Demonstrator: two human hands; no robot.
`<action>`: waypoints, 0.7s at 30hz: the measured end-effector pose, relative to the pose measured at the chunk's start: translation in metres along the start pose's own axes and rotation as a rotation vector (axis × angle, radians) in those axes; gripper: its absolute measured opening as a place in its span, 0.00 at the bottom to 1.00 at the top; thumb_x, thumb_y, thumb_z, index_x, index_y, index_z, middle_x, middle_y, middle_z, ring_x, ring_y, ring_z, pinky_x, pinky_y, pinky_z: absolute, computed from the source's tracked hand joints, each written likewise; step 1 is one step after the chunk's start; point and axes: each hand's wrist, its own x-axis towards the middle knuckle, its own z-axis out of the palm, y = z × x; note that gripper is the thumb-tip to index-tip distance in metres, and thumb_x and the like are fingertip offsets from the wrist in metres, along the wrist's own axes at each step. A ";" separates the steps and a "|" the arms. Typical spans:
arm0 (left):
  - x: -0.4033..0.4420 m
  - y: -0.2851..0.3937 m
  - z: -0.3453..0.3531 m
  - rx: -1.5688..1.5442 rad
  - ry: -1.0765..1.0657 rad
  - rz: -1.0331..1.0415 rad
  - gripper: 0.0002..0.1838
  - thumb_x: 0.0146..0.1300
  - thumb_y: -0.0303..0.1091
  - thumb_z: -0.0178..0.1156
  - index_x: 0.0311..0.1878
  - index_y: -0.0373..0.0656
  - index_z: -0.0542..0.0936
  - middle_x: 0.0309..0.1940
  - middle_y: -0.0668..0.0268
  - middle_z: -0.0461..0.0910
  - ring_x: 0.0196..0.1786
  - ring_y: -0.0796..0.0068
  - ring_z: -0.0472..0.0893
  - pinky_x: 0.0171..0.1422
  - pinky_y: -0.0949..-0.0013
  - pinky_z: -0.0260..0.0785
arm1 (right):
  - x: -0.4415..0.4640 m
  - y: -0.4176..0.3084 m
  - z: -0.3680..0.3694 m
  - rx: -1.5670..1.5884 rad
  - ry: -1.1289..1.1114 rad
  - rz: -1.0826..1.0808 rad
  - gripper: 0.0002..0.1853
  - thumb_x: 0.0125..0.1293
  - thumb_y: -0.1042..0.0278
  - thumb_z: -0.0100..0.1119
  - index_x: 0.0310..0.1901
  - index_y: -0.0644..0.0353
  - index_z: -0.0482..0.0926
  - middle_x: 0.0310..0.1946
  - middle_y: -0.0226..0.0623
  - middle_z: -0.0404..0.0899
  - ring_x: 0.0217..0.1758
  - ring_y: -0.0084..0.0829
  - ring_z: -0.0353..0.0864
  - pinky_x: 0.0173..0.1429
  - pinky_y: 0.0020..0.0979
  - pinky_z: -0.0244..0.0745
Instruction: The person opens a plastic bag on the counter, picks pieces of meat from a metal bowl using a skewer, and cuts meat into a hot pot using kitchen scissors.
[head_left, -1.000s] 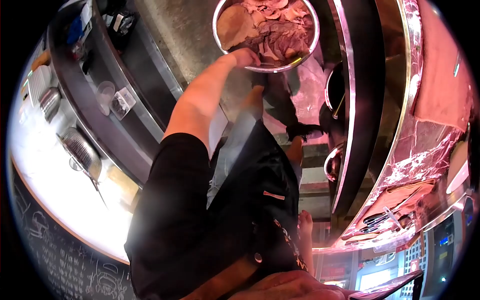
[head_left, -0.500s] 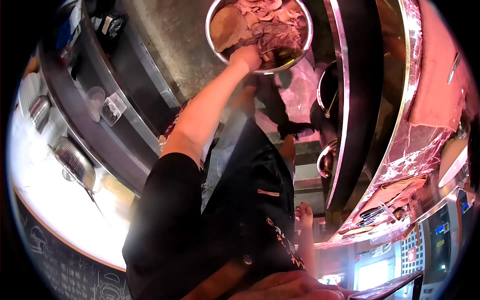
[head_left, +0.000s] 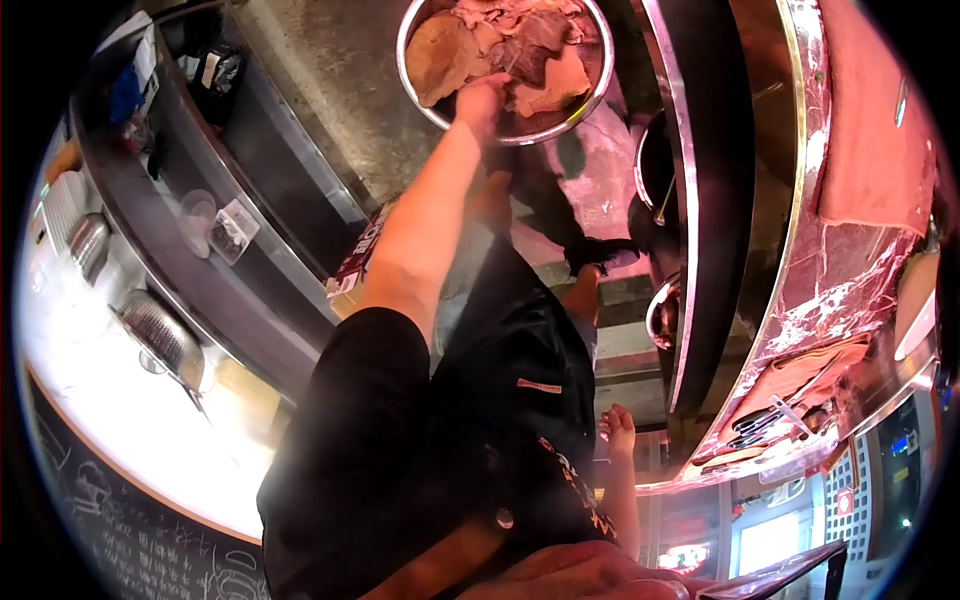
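Observation:
A round metal bowl at the top of the view holds several brownish slabs and slices of meat. My left hand reaches over its near rim, with curled fingers on the meat. A flat slab lies right by those fingertips and seems to be in their grip, though the fingers partly hide the contact. Low on the right side of my body hangs my right hand, fingers loosely bent and nothing visible in them. It is near the edge of the counter on the right.
Dark shelves curve along the left, with a small clear container. A perforated metal strainer sits on a bright surface above a chalkboard. On the right, a marbled counter carries a reddish cloth and scissors.
The meat in the bowl has shifted: a flat slab now covers the right part, where dark liquid showed before. My left hand moved slightly further into the bowl. My right hand stays low.

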 end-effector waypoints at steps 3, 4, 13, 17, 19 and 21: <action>0.007 0.022 -0.024 0.051 -0.029 -0.077 0.12 0.67 0.27 0.48 0.43 0.45 0.82 0.23 0.69 0.76 0.23 0.75 0.71 0.27 0.69 0.69 | 0.003 0.002 0.001 0.007 -0.011 0.000 0.14 0.69 0.63 0.57 0.54 0.52 0.74 0.35 0.28 0.79 0.29 0.17 0.76 0.27 0.18 0.66; 0.005 0.028 -0.027 0.062 -0.001 -0.033 0.12 0.69 0.29 0.48 0.44 0.45 0.82 0.25 0.68 0.76 0.26 0.72 0.72 0.31 0.69 0.69 | 0.004 0.002 0.002 0.022 -0.020 0.002 0.13 0.70 0.64 0.57 0.54 0.52 0.74 0.35 0.28 0.79 0.29 0.17 0.75 0.27 0.17 0.66; -0.039 -0.012 -0.015 -0.056 0.415 0.283 0.05 0.64 0.29 0.55 0.35 0.40 0.79 0.29 0.64 0.79 0.34 0.64 0.78 0.43 0.64 0.72 | 0.010 0.003 -0.004 -0.040 -0.035 -0.005 0.13 0.71 0.63 0.55 0.54 0.51 0.73 0.34 0.26 0.79 0.30 0.17 0.76 0.28 0.18 0.67; -0.104 -0.032 0.067 1.153 0.127 0.415 0.09 0.59 0.30 0.55 0.41 0.42 0.80 0.43 0.47 0.81 0.49 0.49 0.81 0.55 0.52 0.72 | 0.015 0.004 -0.006 -0.081 -0.055 -0.013 0.13 0.71 0.62 0.55 0.55 0.50 0.72 0.35 0.26 0.79 0.32 0.17 0.77 0.29 0.20 0.69; -0.072 -0.033 0.076 1.316 0.247 0.357 0.12 0.57 0.31 0.54 0.43 0.42 0.81 0.44 0.47 0.82 0.49 0.47 0.81 0.55 0.52 0.72 | 0.009 -0.002 -0.007 -0.054 -0.050 -0.015 0.13 0.71 0.61 0.54 0.55 0.50 0.72 0.35 0.26 0.79 0.32 0.17 0.78 0.30 0.20 0.70; -0.060 -0.013 0.081 1.380 0.148 0.331 0.12 0.59 0.32 0.52 0.42 0.40 0.82 0.45 0.49 0.82 0.48 0.47 0.82 0.53 0.51 0.74 | 0.008 -0.006 -0.009 -0.030 -0.030 -0.014 0.14 0.71 0.61 0.54 0.55 0.50 0.72 0.36 0.26 0.79 0.33 0.17 0.78 0.30 0.20 0.70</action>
